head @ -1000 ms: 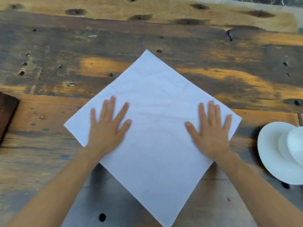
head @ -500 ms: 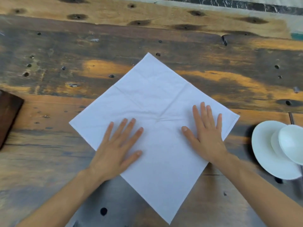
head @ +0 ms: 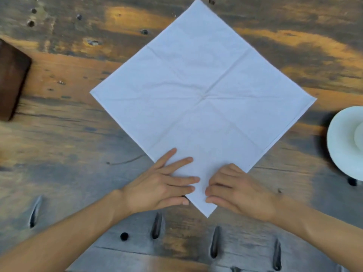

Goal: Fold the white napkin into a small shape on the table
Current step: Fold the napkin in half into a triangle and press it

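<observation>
Left hand: your left hand (head: 159, 187) lies flat at the lower centre of the frame, fingers stretched out and slightly spread, pressing on the napkin's near corner.
Right hand: your right hand (head: 237, 191) sits just beside it, fingers curled and tips on the cloth; whether it pinches the edge I cannot tell.
Napkin: the white napkin (head: 204, 91) lies open as a diamond across the centre and top of the frame, creased in a cross, its near corner between your hands.
Surface: a worn wooden table (head: 64, 146) with dark holes and slots.
Left edge: a dark brown block (head: 11, 83).
Right edge: a white plate (head: 341, 142), cut off by the frame, with another white piece on it.
</observation>
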Tool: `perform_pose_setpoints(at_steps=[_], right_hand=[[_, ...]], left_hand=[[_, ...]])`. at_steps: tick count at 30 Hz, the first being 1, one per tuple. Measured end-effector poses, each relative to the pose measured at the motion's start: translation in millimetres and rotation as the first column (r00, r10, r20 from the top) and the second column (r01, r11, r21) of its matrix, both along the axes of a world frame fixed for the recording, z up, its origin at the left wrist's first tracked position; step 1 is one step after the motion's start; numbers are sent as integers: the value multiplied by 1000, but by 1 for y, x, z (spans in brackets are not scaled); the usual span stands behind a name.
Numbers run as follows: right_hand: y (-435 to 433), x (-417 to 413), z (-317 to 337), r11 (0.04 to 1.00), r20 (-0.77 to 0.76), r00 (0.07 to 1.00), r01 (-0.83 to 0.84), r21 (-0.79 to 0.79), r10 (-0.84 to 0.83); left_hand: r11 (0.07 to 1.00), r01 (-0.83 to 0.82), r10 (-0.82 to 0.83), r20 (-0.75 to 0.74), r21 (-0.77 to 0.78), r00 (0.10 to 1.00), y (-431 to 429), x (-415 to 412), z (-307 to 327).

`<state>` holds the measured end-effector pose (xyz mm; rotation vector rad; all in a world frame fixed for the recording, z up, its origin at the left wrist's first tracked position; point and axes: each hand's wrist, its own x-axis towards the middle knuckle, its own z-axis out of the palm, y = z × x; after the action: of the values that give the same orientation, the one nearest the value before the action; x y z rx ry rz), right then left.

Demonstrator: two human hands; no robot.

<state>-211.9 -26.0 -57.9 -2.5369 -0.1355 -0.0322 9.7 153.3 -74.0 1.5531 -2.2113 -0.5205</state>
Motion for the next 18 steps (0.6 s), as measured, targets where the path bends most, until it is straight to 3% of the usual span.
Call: perform_pose_setpoints(at_steps=[6,10,14,18], right_hand=[[8,8,3,997,-11,999,47,-59,-48],[8,12,8,987,-133,983,137,81,-126],[0,17,20,899,-247,943,297,322,-222],[-14,14,32,899,-293,937,285,331,-189]], left_hand=[[996,-81,79,-65,-37,995,5,-8,-3],[985,-160,152,-122,-62,981,8,-17,-2],[933,-340,359,-260,116,897,2,-23,9],[784,-507,616,-354,358,704,-18,-21,29]])
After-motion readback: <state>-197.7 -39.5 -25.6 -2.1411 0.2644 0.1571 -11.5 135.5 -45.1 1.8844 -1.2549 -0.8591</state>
